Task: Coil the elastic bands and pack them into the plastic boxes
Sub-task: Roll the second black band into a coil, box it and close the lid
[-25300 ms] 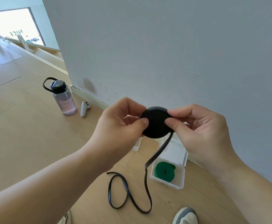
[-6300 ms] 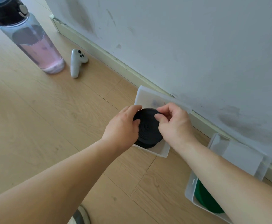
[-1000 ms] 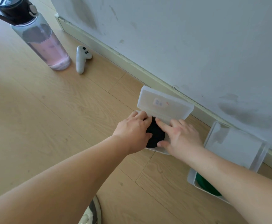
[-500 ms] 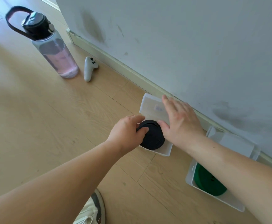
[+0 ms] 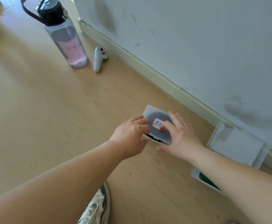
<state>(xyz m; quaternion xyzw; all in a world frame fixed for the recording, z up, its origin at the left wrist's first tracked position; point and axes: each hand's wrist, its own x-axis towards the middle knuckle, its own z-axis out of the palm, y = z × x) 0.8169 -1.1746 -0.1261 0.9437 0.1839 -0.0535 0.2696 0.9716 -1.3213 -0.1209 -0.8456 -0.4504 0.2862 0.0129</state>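
View from above, looking down at two bare forearms reaching over a pale wooden floor (image 5: 51,118) toward a small translucent plastic box (image 5: 158,133) that sits between the hands, close to the skirting board (image 5: 148,68) of a scuffed grey wall (image 5: 196,38). The left hand (image 5: 130,135) clasps the box's left end, fingers over the edge of the lid (image 5: 151,113) and thumb against the front corner. The right hand (image 5: 179,138) is flat and released, fingers spread and pressing on the lid, partly covering a red-bordered label (image 5: 156,123) with dark characters. The black elastic band (image 5: 154,137) lies coiled inside this box, a dark round shape through the lid and a black strip in the narrow gap along the front, where the lid is not fully down. Beyond the right forearm a second plastic box (image 5: 195,174) stands open, its own lid (image 5: 237,143) raised toward the wall, with a green elastic band (image 5: 208,181) inside, mostly hidden by the arm. Far ahead of the left hand stand a water bottle (image 5: 67,41) holding pink liquid and, just beside it, a white controller (image 5: 98,59). A pale shoe (image 5: 98,206) shows beneath the left forearm.
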